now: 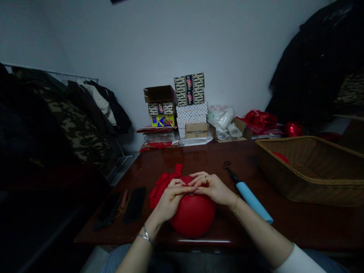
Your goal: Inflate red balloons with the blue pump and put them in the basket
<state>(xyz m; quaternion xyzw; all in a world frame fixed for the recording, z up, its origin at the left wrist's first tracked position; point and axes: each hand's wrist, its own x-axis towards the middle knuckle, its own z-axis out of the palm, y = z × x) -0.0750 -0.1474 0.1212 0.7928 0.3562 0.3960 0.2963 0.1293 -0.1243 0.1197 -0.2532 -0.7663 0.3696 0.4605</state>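
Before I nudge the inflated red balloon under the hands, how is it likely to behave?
The red balloon is probably very light for its size, since it looks air-filled. Its round shape suggests it would roll easily across the table. Its smooth, stretched-looking skin may give under pressure, and could burst if pinched hard.

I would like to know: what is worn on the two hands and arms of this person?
The left hand is ungloved, with a silver-coloured bangle at the wrist; no sleeve shows on that arm. The right hand, also ungloved, has a gold-coloured ring, a thin bracelet and a white sleeve.
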